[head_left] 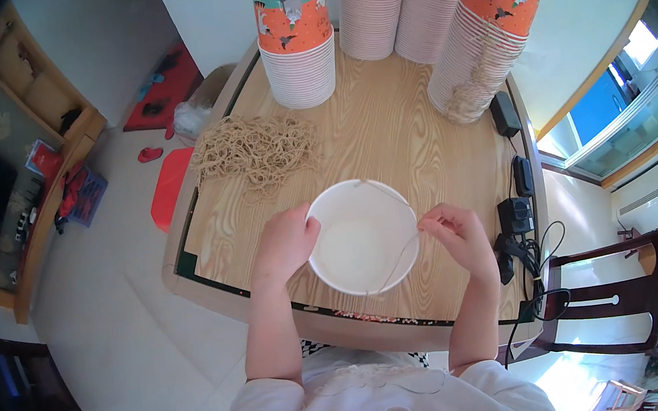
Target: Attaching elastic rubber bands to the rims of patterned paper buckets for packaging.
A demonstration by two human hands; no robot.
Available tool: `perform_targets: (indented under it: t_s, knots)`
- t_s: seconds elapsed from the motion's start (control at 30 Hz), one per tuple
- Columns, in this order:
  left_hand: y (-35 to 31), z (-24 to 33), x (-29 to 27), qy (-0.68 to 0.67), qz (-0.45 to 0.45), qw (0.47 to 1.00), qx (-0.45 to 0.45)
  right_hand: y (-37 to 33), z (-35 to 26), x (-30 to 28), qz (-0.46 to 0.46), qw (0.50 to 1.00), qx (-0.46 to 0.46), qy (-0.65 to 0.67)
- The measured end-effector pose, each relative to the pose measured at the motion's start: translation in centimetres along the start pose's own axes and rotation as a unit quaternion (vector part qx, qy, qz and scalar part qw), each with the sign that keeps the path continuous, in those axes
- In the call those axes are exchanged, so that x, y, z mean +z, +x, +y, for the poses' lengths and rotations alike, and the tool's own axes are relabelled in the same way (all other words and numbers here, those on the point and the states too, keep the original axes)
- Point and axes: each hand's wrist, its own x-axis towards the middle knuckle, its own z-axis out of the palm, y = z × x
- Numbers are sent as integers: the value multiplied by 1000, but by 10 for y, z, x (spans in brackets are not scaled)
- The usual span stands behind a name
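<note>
A white paper bucket (344, 249) rests on the table in front of me, its open mouth facing up and its inside bare. My left hand (287, 242) grips the bucket's left rim, the thumb over the edge. A thin beige cord (406, 255) runs from the far side of the rim to the near side along the right. At the right rim, my right hand (458, 237) pinches this cord between thumb and fingertips. Whether the cord's ends are fastened to the bucket is too small to tell. Beyond the bucket, to the left, lies a tangled heap of similar cords (255, 150).
Stacked paper buckets with orange and green print (299, 65) stand at the back, beside tall white stacks (374, 7). Another printed stack (482, 43) at right has cords hanging on it. Black adapters and cables (516, 215) line the right edge. A dark wooden chair (603, 299) stands beyond.
</note>
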Motion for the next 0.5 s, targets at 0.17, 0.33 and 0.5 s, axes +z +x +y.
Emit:
perform_targets:
  t_s: [0.17, 0.33, 0.5]
  knots:
    - [10, -3, 10, -61, 34, 997, -29, -1, 15, 6, 46, 983, 30, 175]
    - [15, -9, 10, -107, 71, 990, -54, -3, 21, 0, 26, 926, 65, 372]
    - [15, -7, 4, -108, 37, 993, -38, 4, 25, 8, 72, 920, 95, 374]
